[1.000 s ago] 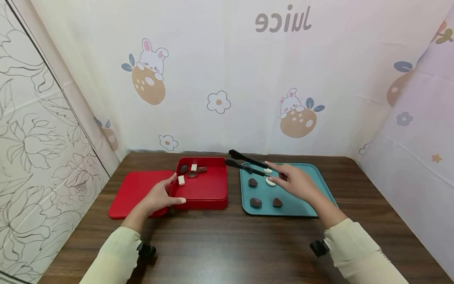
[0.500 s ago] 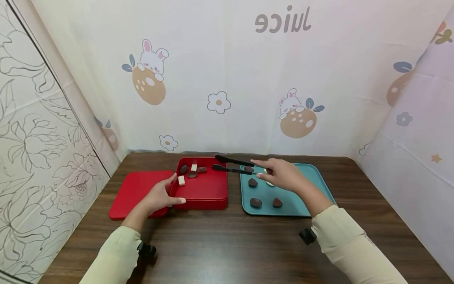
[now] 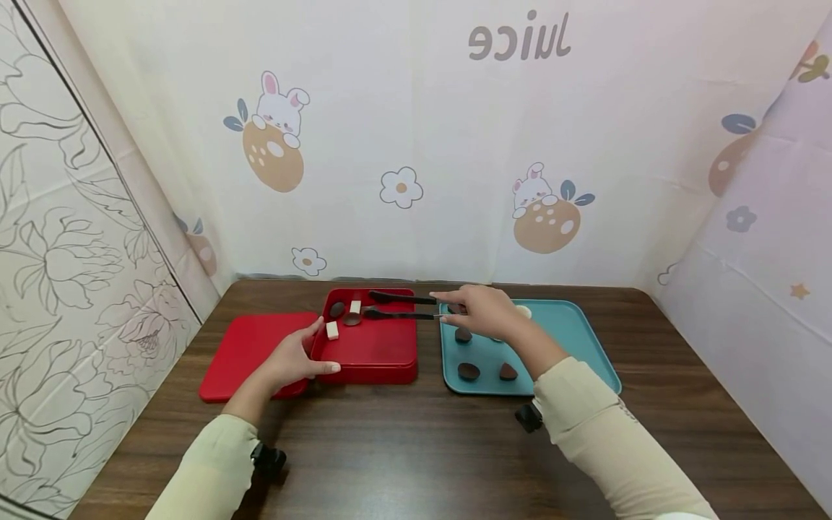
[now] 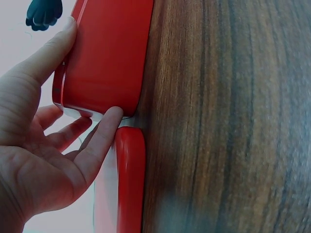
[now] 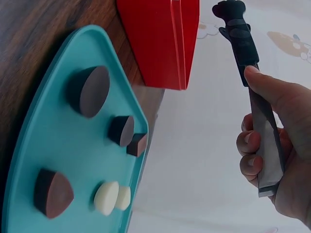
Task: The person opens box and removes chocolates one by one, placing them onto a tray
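Observation:
My right hand (image 3: 477, 309) holds black-tipped tongs (image 3: 401, 315) from the right, their spread tips over the back of the red box (image 3: 373, 350). I cannot make out anything between the tips. Inside the box lie a dark oval chocolate (image 3: 336, 309), a brown spoon-shaped piece (image 3: 352, 318) partly behind the tongs, and two white blocks (image 3: 332, 330). My left hand (image 3: 292, 357) grips the box's front left corner, thumb at the front and fingers along the left side. In the right wrist view, brown chocolates (image 5: 95, 92) and cream pieces (image 5: 107, 198) sit on the teal tray (image 5: 58, 141).
A flat red lid (image 3: 250, 350) lies on the wooden table (image 3: 403, 455), left of the box and partly behind my left hand. The teal tray is right of the box, with a narrow strip of table between. A printed curtain (image 3: 403, 130) hangs behind the table.
My right hand has carried the tongs leftward from above the tray until their tips are over the box. My left hand and the box have stayed in place.

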`<state>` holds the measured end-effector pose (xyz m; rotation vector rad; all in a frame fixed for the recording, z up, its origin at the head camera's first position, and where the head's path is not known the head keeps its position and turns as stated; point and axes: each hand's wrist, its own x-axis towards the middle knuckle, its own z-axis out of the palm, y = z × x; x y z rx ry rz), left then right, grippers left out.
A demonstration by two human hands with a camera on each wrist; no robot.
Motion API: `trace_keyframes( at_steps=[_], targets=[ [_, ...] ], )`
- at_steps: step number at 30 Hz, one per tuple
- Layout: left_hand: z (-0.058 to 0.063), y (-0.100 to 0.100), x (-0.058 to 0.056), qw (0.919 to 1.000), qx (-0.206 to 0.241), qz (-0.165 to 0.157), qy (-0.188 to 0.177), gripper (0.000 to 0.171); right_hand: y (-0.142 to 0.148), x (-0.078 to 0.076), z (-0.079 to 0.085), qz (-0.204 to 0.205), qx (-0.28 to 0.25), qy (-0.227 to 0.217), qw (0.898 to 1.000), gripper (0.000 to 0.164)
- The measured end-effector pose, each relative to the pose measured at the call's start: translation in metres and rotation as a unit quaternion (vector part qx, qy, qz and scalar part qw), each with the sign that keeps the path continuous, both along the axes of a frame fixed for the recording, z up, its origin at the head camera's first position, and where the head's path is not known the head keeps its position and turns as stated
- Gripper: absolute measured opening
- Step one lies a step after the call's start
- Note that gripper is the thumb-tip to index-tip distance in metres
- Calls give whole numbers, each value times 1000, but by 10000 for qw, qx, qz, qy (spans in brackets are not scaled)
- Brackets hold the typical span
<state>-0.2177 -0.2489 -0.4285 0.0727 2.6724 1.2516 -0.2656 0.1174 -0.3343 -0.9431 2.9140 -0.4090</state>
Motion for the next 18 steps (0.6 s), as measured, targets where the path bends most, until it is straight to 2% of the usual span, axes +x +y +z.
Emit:
trace_keyframes(
  at_steps=[8, 18],
  targets=[
    [1, 0, 1, 10000, -48, 1, 22, 112, -30, -10, -1, 61, 528, -40, 9986, 53],
    [-1, 0, 0, 9999, -112, -59, 71, 112, -65, -18, -9, 236, 792, -136, 9965, 50]
  ],
)
